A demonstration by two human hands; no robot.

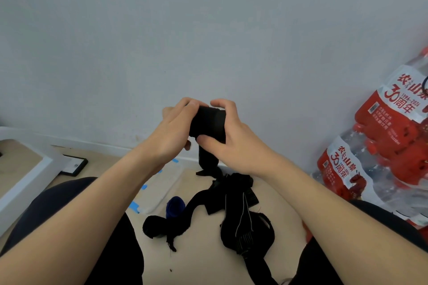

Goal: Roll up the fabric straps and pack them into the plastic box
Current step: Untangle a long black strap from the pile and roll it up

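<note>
A white cabinet (30, 169) is crowding the left edge of the floor (203, 259), and shrink-wrapped water bottles (389, 146) are lining its right edge, leaving an open strip of bare floor between the person's knees. The clear plastic box (161, 190) is lying toward the far edge by the wall, its outline faint and partly hidden behind the left forearm. Just right of it, loose black straps (240, 206) are lying heaped mid-floor. The left hand (171, 132) and right hand (234, 146) are both curling tightly around a black strap roll (208, 122), which they are holding up in front of the wall. Its loose tail is hanging down toward the heap.
</note>
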